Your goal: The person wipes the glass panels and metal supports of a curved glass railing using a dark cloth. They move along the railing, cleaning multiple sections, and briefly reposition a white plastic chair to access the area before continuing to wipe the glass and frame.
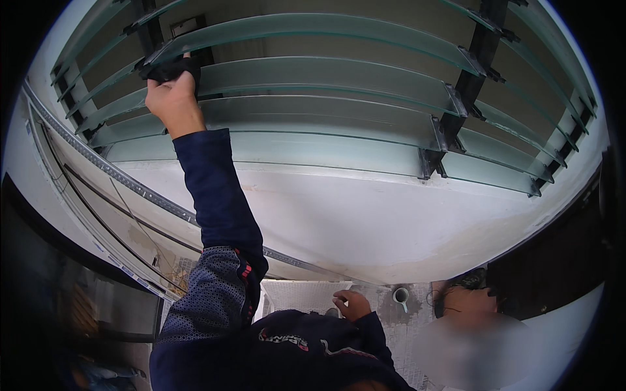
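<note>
My raised left hand (175,98) is wrapped round a black cloth (171,69). It presses the cloth against the left end of a glass louvre slat (261,73), near the dark upright frame. One fingertip shows above the cloth. Several more slats lie above and below it, tilted and held in black clips. Low in front of my body, my right hand (353,305) hangs away from the window with fingers loosely curled. Nothing shows in it.
A white wall (352,215) runs below the slats. A perforated metal strip (143,192) crosses at the left, beside dark cables. Far below, a light-coloured mug (400,296) stands on a stained floor. A dark upright bar (466,98) carries the slats at the right.
</note>
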Motion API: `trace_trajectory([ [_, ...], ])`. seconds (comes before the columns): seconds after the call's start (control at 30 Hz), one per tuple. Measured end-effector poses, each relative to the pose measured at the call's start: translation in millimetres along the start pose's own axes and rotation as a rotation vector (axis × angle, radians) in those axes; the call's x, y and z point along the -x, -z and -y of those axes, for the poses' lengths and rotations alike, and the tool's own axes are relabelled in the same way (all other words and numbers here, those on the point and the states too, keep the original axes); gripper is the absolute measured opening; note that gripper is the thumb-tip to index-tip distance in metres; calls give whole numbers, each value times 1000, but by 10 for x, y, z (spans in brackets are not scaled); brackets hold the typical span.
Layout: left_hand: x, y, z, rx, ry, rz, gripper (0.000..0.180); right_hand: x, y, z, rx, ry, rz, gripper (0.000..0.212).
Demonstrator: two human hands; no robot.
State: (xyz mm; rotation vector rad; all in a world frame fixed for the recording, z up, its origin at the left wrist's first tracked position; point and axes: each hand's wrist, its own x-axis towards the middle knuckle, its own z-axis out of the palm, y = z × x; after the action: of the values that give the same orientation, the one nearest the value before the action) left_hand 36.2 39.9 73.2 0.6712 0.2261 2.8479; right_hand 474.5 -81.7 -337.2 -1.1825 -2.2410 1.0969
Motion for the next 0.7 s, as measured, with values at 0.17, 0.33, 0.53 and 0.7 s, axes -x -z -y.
trace_trajectory([
  [0.17,120,-261,137,379,125,-39,34,-82,-8,-12,-16,-16,-29,25],
  [0.33,1276,-834,707,374,410,130,36,5,-93,-28,-41,-35,25,27],
  [0.53,2679,-1497,1420,236,451,280,35,109,-132,-33,-31,-36,-68,26],
  [0.7,3309,-1860,1647,229,761,340,28,242,-71,-130,-84,-153,-224,25],
])
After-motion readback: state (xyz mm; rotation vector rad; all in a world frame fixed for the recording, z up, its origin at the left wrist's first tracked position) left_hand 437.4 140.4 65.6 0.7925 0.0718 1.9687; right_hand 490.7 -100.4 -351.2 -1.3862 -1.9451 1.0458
